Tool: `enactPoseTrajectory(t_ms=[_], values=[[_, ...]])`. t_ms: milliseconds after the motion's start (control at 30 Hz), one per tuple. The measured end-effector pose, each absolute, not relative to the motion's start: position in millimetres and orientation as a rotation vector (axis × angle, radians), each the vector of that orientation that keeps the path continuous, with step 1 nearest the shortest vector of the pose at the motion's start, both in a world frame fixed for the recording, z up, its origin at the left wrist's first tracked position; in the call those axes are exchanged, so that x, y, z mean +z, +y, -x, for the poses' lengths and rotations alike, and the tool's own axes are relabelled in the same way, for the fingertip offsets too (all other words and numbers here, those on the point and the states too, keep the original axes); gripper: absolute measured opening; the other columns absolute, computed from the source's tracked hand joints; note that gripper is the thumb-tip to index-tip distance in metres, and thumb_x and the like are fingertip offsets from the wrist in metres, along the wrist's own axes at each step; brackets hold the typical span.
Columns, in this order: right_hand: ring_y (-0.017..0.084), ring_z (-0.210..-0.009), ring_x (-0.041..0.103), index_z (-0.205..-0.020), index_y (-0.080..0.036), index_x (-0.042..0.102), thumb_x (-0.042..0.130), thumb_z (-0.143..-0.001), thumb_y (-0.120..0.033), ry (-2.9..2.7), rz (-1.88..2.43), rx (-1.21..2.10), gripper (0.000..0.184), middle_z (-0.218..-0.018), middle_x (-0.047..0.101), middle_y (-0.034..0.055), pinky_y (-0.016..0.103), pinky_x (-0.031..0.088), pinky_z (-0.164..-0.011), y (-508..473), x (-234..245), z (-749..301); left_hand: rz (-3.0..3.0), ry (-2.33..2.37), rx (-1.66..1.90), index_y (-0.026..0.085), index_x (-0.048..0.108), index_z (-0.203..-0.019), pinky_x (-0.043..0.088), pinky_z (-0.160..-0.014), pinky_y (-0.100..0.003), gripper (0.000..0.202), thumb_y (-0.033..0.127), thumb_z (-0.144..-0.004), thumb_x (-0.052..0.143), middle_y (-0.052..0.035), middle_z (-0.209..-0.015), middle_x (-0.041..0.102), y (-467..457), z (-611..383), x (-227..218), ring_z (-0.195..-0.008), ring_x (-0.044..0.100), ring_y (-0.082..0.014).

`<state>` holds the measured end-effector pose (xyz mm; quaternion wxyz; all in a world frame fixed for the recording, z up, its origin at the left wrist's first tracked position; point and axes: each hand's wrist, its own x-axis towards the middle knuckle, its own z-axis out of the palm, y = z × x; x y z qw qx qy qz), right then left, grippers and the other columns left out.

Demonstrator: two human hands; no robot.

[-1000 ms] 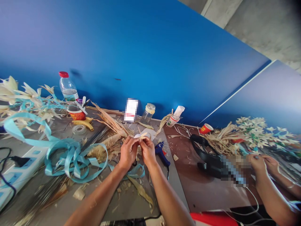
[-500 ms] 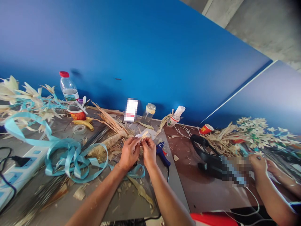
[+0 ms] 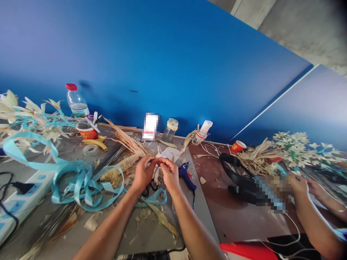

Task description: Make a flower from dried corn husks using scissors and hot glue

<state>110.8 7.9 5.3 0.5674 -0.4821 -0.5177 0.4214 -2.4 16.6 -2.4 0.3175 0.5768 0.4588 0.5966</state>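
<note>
A small, pale, thin strip of husk-like material [image 3: 156, 176] is found at the meeting point of the hands, pinched in the closed fingertips of the left hand [image 3: 143, 173] and the right hand [image 3: 170, 172]; pale ends protrude above and below the grip, while the contact itself is partly hidden. Work on the strip is judged to be partway: it is gathered in the fingers, but no finished join can be made out. Well left of the grip, cream pointed flowers on light-blue stems [image 3: 35, 106] are seen already assembled. Just right of the grip, a blue plastic glue gun [image 3: 187, 176] is left unheld. Left of the grip, glossy light-blue ribbon [image 3: 88, 193] is strewn in loose loops. The amount left cannot be established.
</note>
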Motion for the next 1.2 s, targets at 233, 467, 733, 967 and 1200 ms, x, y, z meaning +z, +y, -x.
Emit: enactPoseTrajectory(t_ms=[233, 467, 733, 967, 1200], values=[[0.014, -0.063, 0.053, -0.076, -0.016, 0.067, 0.059, -0.071, -0.046, -0.948, 1.095, 0.98, 0.031, -0.066, 0.062, 0.0014, 0.028, 0.043, -0.065, 20.4, -2.0, -124.9, -1.656, 1.22, 1.588, 0.017, 0.061, -0.077, 0.039, -0.069, -0.025, 0.014, 0.024, -0.081, 0.05, -0.0023, -0.073, 0.058, 21.6, 3.2, -13.1, -0.071, 0.051, -0.014], [0.014, -0.065, 0.054, -0.088, -0.018, 0.066, 0.064, -0.07, -0.047, -1.054, 0.94, 1.122, 0.034, -0.073, 0.063, 0.0012, 0.027, 0.042, -0.066, 20.9, 3.4, -131.6, -1.686, 1.271, 1.468, 0.016, 0.061, -0.08, 0.041, -0.065, -0.023, 0.017, 0.025, -0.082, 0.047, -0.0013, -0.072, 0.059, 20.9, 0.7, -15.5, -0.067, 0.052, -0.0123], [0.013, -0.067, 0.053, -0.091, -0.019, 0.063, 0.063, -0.074, -0.041, -1.159, 0.935, 1.049, 0.028, -0.075, 0.059, 0.001, 0.026, 0.043, -0.065, 17.2, 6.4, -130.2, -1.561, 1.25, 1.37, 0.016, 0.058, -0.074, 0.037, -0.058, -0.021, 0.02, 0.03, -0.082, 0.046, 0.0022, -0.062, 0.052, 19.2, -0.4, -10.6, -0.059, 0.046, -0.01], [0.011, -0.062, 0.051, -0.088, -0.019, 0.061, 0.061, -0.075, -0.033, -1.195, 0.959, 1.004, 0.019, -0.075, 0.058, 0.0012, 0.024, 0.042, -0.057, 15.6, 14.2, -126.8, -1.589, 1.23, 1.334, 0.016, 0.059, -0.076, 0.036, -0.058, -0.021, 0.02, 0.03, -0.082, 0.046, 0.0022, -0.062, 0.052, 20.2, -2.1, -14.9, -0.059, 0.046, -0.0102], [0.01, -0.054, 0.048, -0.089, -0.019, 0.06, 0.06, -0.076, -0.037, -1.172, 0.942, 1.021, 0.022, -0.068, 0.055, -0.0011, 0.024, 0.041, -0.054, 15.7, 10.1, -127.9, -1.643, 1.292, 1.352, 0.016, 0.059, -0.077, 0.037, -0.057, -0.021, 0.018, 0.027, -0.081, 0.045, 0.0024, -0.061, 0.053, 17.3, -1.6, -10.9, -0.058, 0.047, -0.0101]])
